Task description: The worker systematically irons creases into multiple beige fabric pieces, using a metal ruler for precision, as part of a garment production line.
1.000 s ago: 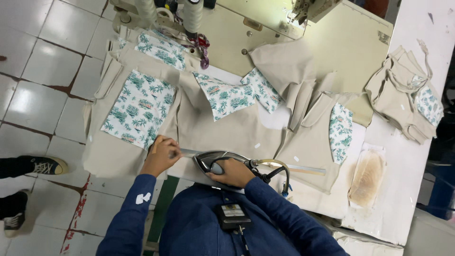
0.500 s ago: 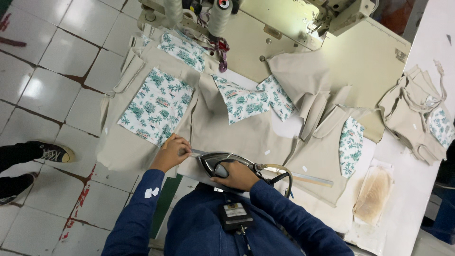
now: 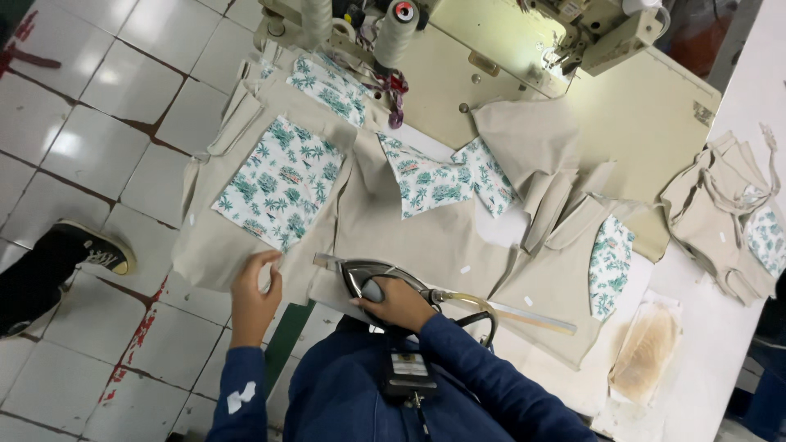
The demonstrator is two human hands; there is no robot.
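Iron (image 3: 372,282) gripped near beige fabric's (image 3: 426,241) edge.

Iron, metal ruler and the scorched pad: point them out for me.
iron (image 3: 360,274), head view, dark soleplate edge.
metal ruler (image 3: 528,317), head view, bare right stretch.
scorched pad (image 3: 647,352), head view, browned middle.

Open beige cloth (image 3: 426,237) ahead (thread cones (image 3: 397,33) beyond)

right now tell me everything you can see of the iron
The iron is dark with a shiny metal edge, pointed at its far-left end. It lies flat on beige cloth at the near table edge. The right hand grips its handle from above, hiding most of the top. A pale hose and dark cord leave its rear. A ruler lies under or beside it.
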